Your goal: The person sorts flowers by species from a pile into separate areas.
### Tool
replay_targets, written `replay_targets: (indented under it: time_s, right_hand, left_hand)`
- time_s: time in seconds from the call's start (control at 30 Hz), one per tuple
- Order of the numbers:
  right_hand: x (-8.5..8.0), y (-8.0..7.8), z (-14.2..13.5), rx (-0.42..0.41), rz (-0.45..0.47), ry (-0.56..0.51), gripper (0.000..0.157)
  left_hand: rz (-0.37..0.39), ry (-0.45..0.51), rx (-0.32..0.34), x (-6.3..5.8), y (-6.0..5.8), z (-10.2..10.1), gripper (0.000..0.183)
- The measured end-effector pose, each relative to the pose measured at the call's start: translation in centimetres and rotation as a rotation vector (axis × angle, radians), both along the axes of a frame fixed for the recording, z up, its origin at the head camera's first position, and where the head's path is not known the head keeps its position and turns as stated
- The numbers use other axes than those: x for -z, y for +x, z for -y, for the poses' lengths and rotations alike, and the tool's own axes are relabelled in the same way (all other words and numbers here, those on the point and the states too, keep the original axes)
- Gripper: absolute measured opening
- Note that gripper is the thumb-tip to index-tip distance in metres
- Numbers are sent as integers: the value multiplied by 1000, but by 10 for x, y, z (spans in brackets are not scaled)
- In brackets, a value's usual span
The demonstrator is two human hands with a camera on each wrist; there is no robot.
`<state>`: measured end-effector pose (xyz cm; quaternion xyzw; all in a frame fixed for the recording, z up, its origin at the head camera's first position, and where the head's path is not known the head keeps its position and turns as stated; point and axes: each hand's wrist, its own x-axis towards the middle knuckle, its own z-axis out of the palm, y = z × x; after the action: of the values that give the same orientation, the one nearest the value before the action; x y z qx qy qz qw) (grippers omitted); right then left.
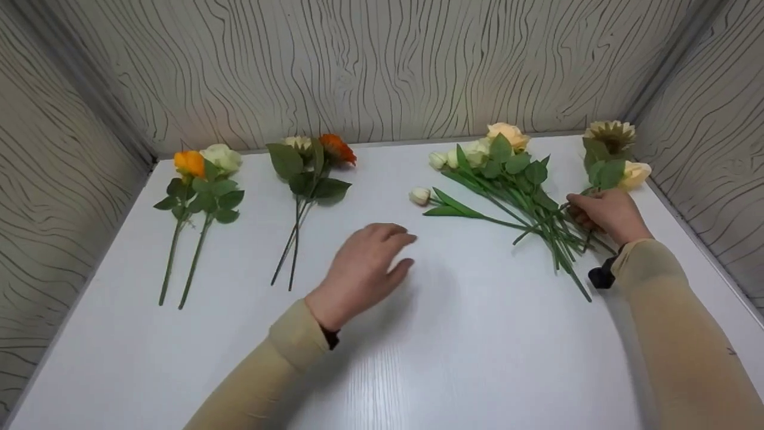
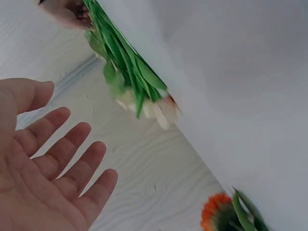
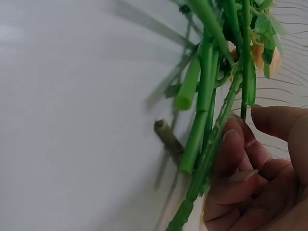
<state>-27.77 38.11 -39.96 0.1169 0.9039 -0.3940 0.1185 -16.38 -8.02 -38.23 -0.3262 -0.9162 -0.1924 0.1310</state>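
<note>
My left hand (image 1: 367,269) hovers over the middle of the white table with fingers spread, and its palm holds nothing in the left wrist view. At the right, my right hand (image 1: 612,215) has thumb and curled fingers at a flower stem (image 3: 247,72), pinching it near its lower end. Other green stems (image 3: 197,139) lie right beside those fingers. They belong to a pile of artificial flowers (image 1: 519,179) with a peach rose (image 1: 507,136), pale blooms and long green leaves. A white tulip (image 1: 419,196) sticks out to the left of this pile.
An orange and a pale green flower (image 1: 222,158) lie at the far left. Next to them, an orange-red flower (image 1: 338,149) and a cream one lie with crossed stems. A brownish sunflower (image 1: 610,136) and pale yellow rose (image 1: 634,174) are by the right edge. Wood-patterned walls (image 1: 370,65) enclose the table.
</note>
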Motion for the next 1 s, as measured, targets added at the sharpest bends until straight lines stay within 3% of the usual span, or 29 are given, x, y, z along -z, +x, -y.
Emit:
replay_targets:
  time_s: [0.2, 0.37, 0.53, 0.67, 0.83, 1.0]
  right_hand:
    - [0, -7, 0, 62, 85, -137, 36]
    - [-3, -4, 1, 129, 114, -239, 29]
    - [-13, 6, 5, 176, 35, -407, 24]
    - [-20, 9, 16, 182, -77, -482, 31]
    - [-35, 13, 55, 116, -232, -482, 50]
    - [-49, 25, 110, 6, -319, -520, 54]
  left_hand:
    - [6, -75, 117, 1, 5, -55, 39]
    - [29, -52, 127, 4, 6, -79, 38]
    - [151, 65, 76, 5, 5, -83, 34]
    - [219, 162, 34, 6, 3, -78, 35]
    - [280, 257, 26, 4, -2, -75, 40]
    - [385, 358, 18, 2, -7, -69, 39]
